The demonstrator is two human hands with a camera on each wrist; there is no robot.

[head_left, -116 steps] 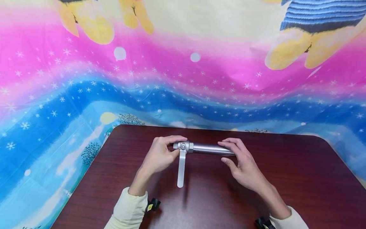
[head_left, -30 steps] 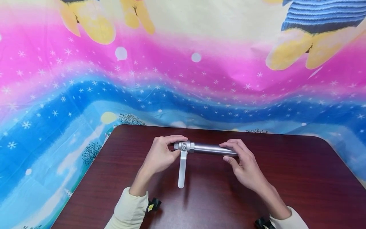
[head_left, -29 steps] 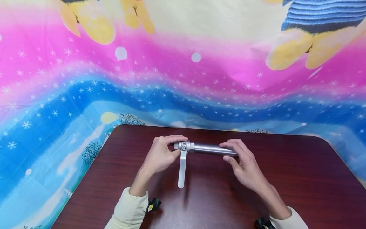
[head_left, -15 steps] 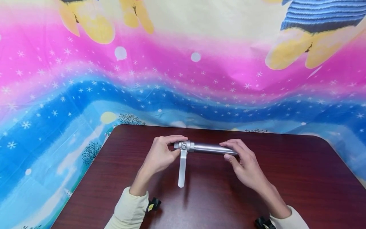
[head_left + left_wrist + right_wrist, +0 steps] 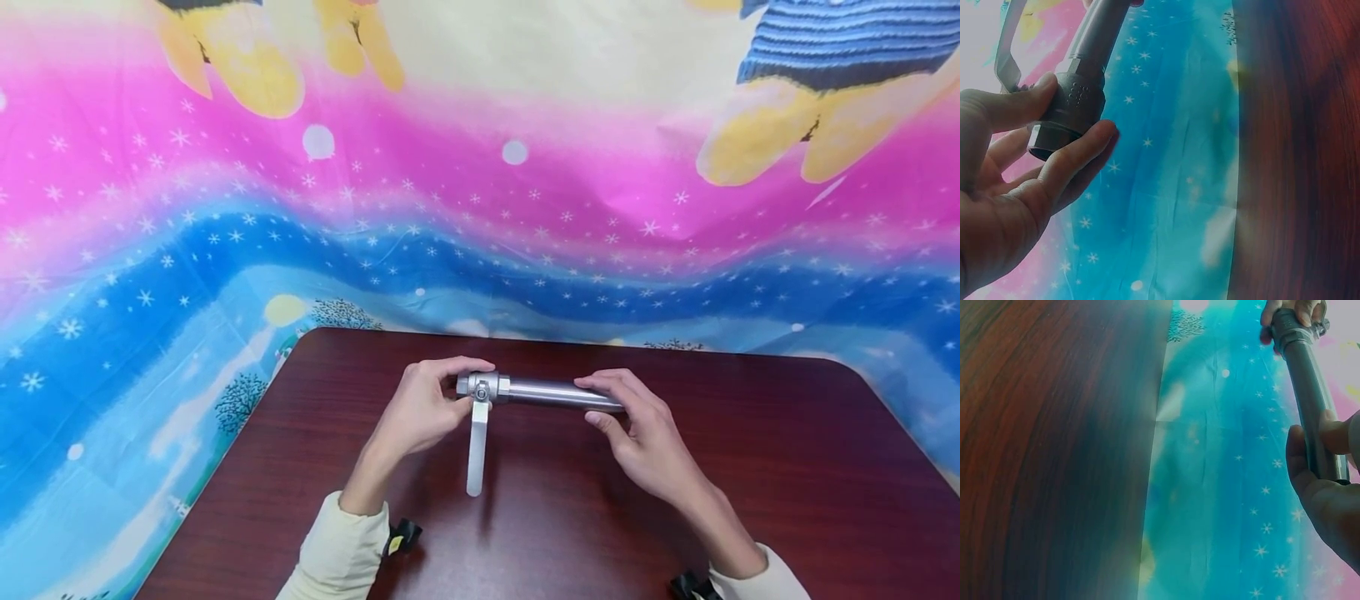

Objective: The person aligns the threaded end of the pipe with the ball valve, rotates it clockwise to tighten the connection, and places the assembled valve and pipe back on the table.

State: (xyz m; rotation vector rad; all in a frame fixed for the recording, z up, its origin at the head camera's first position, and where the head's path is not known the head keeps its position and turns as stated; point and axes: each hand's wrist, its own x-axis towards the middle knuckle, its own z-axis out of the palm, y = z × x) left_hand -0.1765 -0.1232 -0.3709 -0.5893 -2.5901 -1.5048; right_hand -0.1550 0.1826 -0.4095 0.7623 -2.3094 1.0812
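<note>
A metal ball valve with a flat silver lever is joined to the left end of a steel pipe. Both are held level above the table, and the lever points toward me. My left hand pinches the valve's body, thumb on the near side and fingers on the far side. In the left wrist view, the open hex end of the valve shows between those fingers. My right hand grips the pipe's right end between thumb and fingers. The right wrist view shows the thumb lying against the pipe.
A dark red-brown wooden table with rounded far corners lies below the hands. Behind it hangs a printed cloth in pink and blue with snowflakes. Black camera mounts sit at both wrists by the pale sleeves.
Since the earliest frame, the right thumb has come closer to the pipe. In the last half second, the valve and its lever have tipped slightly toward me; both hands stay nearly still.
</note>
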